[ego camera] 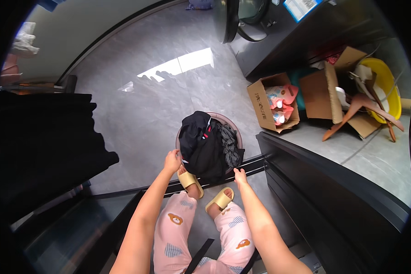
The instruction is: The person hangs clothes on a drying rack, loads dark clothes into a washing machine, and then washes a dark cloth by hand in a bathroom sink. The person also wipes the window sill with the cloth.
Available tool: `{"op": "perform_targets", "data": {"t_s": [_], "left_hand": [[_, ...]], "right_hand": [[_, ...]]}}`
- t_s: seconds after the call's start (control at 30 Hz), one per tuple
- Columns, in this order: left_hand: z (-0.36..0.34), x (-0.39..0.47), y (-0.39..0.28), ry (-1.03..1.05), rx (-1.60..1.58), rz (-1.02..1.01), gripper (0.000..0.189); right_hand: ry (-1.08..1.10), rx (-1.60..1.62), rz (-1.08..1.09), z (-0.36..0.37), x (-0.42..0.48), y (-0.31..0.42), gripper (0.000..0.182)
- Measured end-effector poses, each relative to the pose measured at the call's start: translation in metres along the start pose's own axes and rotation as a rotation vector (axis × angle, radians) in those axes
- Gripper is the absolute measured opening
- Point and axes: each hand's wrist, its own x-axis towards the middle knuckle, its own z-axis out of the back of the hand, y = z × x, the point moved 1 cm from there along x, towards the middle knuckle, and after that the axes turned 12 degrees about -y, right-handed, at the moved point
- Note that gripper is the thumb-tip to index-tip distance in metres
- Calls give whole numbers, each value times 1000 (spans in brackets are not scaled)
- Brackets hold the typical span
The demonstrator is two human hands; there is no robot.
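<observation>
A round pinkish basin [239,127] stands on the floor by the door track, heaped with dark clothes [205,147]. At its left side is my left hand [173,160], fingers curled near the rim; whether it grips the rim cannot be told. My right hand [240,175] is at the lower right of the heap, its fingertips close to a dark grey crinkled garment [230,145]; its hold is unclear too. Below the basin are my feet in yellow slippers [220,199].
Black sliding-door track [251,166] crosses the floor under the basin. An open door panel [322,171] is at right. Beyond it are a cardboard box [261,108] of pink packs, another box [316,94], wooden hangers [359,102] and a yellow basin [394,99]. Black cloth [48,147] hangs left.
</observation>
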Motion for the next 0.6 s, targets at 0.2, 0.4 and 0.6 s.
{"op": "perform_targets", "data": {"t_s": [0.2, 0.4, 0.6], "left_hand": [[-62, 47, 60, 374, -51, 285, 50], [-99, 103, 109, 106, -275, 347, 32], [-67, 222, 85, -143, -181, 288, 24]], "right_hand": [[226, 297, -114, -15, 36, -1, 30], [284, 298, 41, -27, 46, 74, 42], [340, 343, 298, -66, 76, 206, 18]]}}
